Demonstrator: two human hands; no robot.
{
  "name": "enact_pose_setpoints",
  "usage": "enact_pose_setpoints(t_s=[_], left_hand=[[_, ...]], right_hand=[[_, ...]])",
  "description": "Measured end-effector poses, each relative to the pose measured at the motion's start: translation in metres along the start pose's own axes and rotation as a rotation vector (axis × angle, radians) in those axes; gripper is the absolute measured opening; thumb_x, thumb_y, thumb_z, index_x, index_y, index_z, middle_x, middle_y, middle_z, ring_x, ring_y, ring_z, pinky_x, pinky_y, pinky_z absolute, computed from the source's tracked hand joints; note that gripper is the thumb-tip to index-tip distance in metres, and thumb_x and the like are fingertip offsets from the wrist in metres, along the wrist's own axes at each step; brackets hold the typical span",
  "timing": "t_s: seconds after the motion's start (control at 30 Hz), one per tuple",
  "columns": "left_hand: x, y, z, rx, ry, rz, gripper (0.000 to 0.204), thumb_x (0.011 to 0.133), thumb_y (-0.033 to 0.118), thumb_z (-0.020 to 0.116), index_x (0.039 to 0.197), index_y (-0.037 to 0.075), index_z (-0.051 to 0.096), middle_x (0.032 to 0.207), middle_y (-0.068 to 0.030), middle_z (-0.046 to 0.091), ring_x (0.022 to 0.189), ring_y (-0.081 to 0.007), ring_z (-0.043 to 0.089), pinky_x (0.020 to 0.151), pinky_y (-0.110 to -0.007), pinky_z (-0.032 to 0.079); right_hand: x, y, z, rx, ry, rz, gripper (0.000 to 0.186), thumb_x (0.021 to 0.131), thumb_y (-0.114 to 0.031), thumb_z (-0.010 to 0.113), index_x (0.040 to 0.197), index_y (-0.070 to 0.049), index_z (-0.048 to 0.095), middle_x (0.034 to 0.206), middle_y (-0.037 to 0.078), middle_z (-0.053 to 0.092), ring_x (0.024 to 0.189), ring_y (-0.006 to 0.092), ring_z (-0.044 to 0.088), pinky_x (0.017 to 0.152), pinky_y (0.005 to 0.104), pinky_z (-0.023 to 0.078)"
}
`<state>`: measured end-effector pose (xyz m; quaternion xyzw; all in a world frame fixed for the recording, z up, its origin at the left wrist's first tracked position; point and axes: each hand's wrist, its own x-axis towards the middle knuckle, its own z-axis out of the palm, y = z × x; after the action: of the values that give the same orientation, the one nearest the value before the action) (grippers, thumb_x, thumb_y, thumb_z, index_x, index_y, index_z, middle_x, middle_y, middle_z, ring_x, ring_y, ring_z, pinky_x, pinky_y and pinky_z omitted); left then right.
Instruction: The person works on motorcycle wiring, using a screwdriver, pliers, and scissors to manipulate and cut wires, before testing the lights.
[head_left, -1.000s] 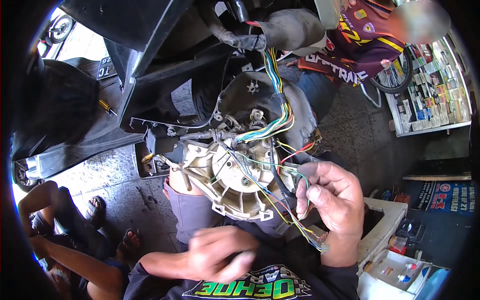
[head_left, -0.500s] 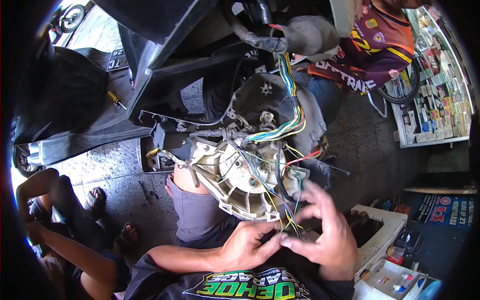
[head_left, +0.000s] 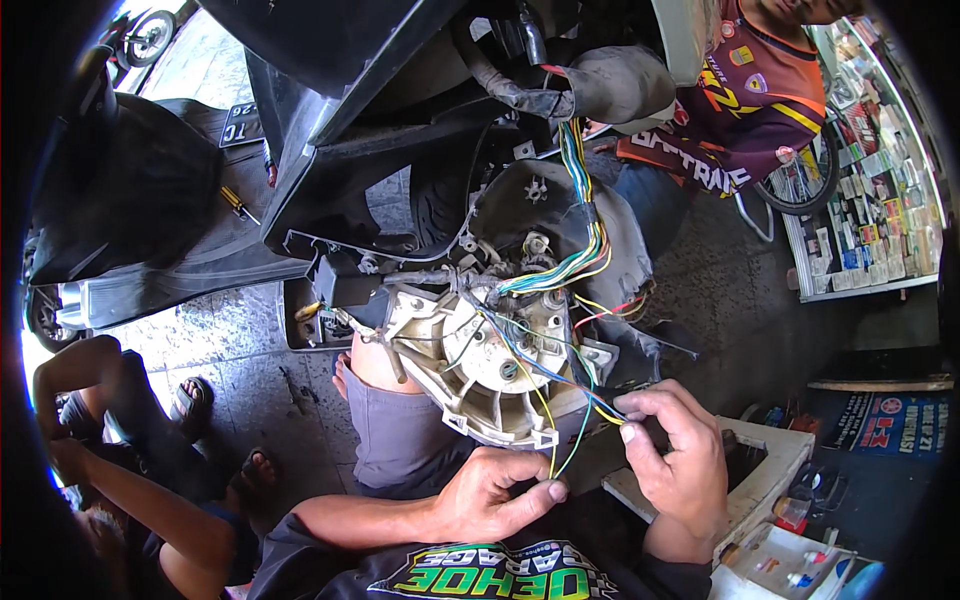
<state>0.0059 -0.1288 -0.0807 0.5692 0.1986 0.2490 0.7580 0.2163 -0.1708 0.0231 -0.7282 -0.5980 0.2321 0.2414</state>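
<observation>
My left hand (head_left: 495, 495) pinches the ends of a thin yellow wire and a green wire (head_left: 576, 440) between thumb and forefinger. To its right, my right hand (head_left: 683, 462) is closed on a small group of wires (head_left: 594, 399), blue, yellow and dark ones among them. Both sets run up to a dirty off-white plastic motorcycle housing (head_left: 497, 372) with ribs and round sockets, lying just above my hands. From its upper side a thick multicoloured wire harness (head_left: 586, 190) bends up into a grey sleeve (head_left: 620, 85).
Black scooter bodywork (head_left: 350, 130) rises at upper left, with a yellow-handled screwdriver (head_left: 235, 202) on the footboard. Another person (head_left: 740, 110) sits at upper right. A second person's arms (head_left: 150, 495) show at lower left. An off-white frame (head_left: 765, 475) stands beside my right hand.
My hands were close together over the wires. Now my right hand has moved right and slightly up with one group, while my left stays low with the yellow and green wires, separating them.
</observation>
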Motion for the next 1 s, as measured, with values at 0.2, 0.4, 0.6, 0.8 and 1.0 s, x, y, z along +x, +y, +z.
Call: enact_pose_setpoints(t_s=[0.2, 0.4, 0.6, 0.8, 1.0], left_hand=[[0.001, -0.008, 0.001, 0.138, 0.027, 0.006, 0.026, 0.101, 0.019, 0.067, 0.084, -0.001, 0.066, 0.066, -0.0152, 0.056, 0.059, -0.0301, 0.056, 0.057, -0.04, 0.046], [-0.001, 0.003, 0.001, 0.623, 0.109, 0.015, 0.026, 0.097, 0.025, 0.071, 0.095, -0.001, 0.07, 0.078, -0.0188, 0.066, 0.07, -0.0378, 0.068, 0.063, -0.046, 0.056], [-0.019, 0.054, -0.025, 0.819, -0.052, 0.117, 0.037, 0.092, 0.025, 0.077, 0.117, -0.001, 0.069, 0.096, -0.0147, 0.073, 0.078, -0.0286, 0.074, 0.069, -0.039, 0.062], [0.015, 0.107, -0.083, 0.886, 0.361, 0.437, 0.028, 0.076, -0.009, 0.071, 0.104, -0.004, 0.072, 0.097, -0.018, 0.075, 0.076, -0.0276, 0.071, 0.069, -0.036, 0.058], [0.073, 0.11, -0.093, 1.038, 0.035, 0.435, 0.028, 0.081, 0.003, 0.077, 0.108, 0.005, 0.074, 0.104, -0.0121, 0.073, 0.09, -0.0307, 0.071, 0.079, -0.04, 0.057]], right_hand=[[0.018, -0.001, 0.005, 0.146, 0.053, -0.047, 0.023, 0.083, 0.002, 0.074, 0.105, 0.0, 0.07, 0.096, 0.011, 0.069, 0.079, 0.0252, 0.069, 0.07, 0.0371, 0.056], [0.049, -0.021, 0.028, 0.076, 0.119, -0.147, 0.027, 0.083, -0.001, 0.077, 0.108, -0.001, 0.069, 0.095, 0.013, 0.068, 0.075, 0.0284, 0.069, 0.066, 0.0397, 0.055], [0.059, -0.016, 0.03, 0.01, 0.134, -0.184, 0.02, 0.083, 0.003, 0.077, 0.102, 0.001, 0.072, 0.086, 0.009, 0.066, 0.067, 0.0165, 0.066, 0.058, 0.0284, 0.051], [0.064, -0.013, 0.021, 0.107, 0.065, -0.197, 0.016, 0.087, -0.002, 0.075, 0.103, -0.002, 0.074, 0.091, 0.014, 0.071, 0.074, 0.0327, 0.071, 0.066, 0.039, 0.056], [0.051, -0.013, 0.008, 0.246, 0.04, -0.096, 0.02, 0.087, 0.0, 0.073, 0.108, -0.001, 0.074, 0.09, 0.012, 0.071, 0.074, 0.025, 0.072, 0.068, 0.0335, 0.057]])
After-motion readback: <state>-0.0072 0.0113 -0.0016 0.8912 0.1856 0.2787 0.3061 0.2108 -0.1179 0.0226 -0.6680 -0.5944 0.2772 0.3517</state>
